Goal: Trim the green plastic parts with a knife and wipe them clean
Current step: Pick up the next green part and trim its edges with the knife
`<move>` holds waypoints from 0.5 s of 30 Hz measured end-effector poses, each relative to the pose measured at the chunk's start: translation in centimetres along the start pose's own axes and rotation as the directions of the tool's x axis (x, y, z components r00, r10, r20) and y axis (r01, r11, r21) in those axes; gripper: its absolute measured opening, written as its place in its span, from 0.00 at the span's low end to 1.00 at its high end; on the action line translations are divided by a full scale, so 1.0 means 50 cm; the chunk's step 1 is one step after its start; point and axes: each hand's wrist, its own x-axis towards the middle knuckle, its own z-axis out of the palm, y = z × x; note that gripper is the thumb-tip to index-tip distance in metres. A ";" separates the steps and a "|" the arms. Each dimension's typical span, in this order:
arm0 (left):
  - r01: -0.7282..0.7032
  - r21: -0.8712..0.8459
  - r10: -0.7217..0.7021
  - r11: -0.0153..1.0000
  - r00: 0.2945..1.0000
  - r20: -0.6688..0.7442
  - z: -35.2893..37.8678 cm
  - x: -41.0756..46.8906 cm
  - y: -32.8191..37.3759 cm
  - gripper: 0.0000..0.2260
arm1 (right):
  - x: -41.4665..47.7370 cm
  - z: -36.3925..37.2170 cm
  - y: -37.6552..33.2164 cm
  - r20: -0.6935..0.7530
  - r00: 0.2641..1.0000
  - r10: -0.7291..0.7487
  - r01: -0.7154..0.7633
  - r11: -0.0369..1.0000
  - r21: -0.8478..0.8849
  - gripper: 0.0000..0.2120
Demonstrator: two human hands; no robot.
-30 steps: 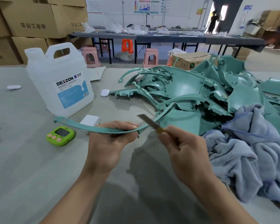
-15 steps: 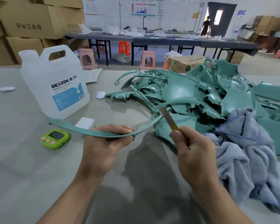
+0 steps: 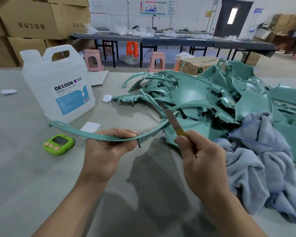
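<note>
Grey table (image 3: 24,168) carried the pile of green parts (image 3: 203,93) at right, with bare surface near. The left hand (image 3: 106,151) gripped the curved green strip (image 3: 75,131) at mid-length, its long axis left-right. The right hand (image 3: 200,156) pinched the knife (image 3: 172,122), its blade pointing up-left across the strip's right end.

Only thing I can actually read is DEXCON, on the white jug (image 3: 58,86) label. The cardboard boxes (image 3: 32,17) and wall posters (image 3: 152,6) are too blurry.
</note>
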 end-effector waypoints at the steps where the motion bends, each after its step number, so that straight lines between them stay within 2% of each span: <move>1: -0.008 0.007 0.008 1.000 1.000 0.009 0.001 -0.001 0.001 0.09 | 0.002 0.003 0.000 0.049 0.999 -0.010 0.009 1.000 0.001 0.13; 3: -0.028 0.021 0.028 0.999 0.999 0.028 0.003 -0.003 -0.001 0.08 | 0.004 0.006 0.006 0.144 0.990 0.004 0.000 1.000 -0.025 0.13; 4: -0.035 0.024 0.034 0.999 0.999 0.034 0.003 -0.003 -0.002 0.08 | 0.008 0.006 0.013 0.128 0.991 0.042 -0.037 0.999 -0.040 0.13; 7: -0.017 0.000 0.017 1.000 1.000 0.014 -0.002 0.000 -0.002 0.09 | 0.031 -0.010 0.043 -0.076 0.977 0.198 -0.204 0.976 -0.079 0.16; 9: -0.013 0.002 0.013 1.000 1.000 -0.021 -0.005 0.004 -0.002 0.10 | 0.042 -0.023 0.059 -0.135 0.948 0.289 -0.298 0.953 -0.048 0.18; 10: -0.006 0.001 0.006 1.000 0.999 -0.048 -0.007 0.006 -0.003 0.10 | 0.045 -0.027 0.065 -0.100 0.936 0.338 -0.341 0.940 -0.020 0.18; 12: 0.023 -0.040 -0.027 0.999 0.995 -0.096 -0.011 0.010 -0.004 0.11 | 0.047 -0.024 0.068 0.070 0.900 0.431 -0.431 0.902 -0.018 0.17; 14: 0.062 -0.112 -0.076 0.992 0.990 -0.120 -0.014 0.012 -0.003 0.11 | 0.043 -0.018 0.069 0.230 0.844 0.485 -0.466 0.875 -0.134 0.17; 15: 0.073 -0.156 -0.093 0.985 0.988 -0.123 -0.016 0.014 -0.001 0.10 | 0.042 -0.016 0.068 0.266 0.825 0.499 -0.451 0.864 -0.224 0.18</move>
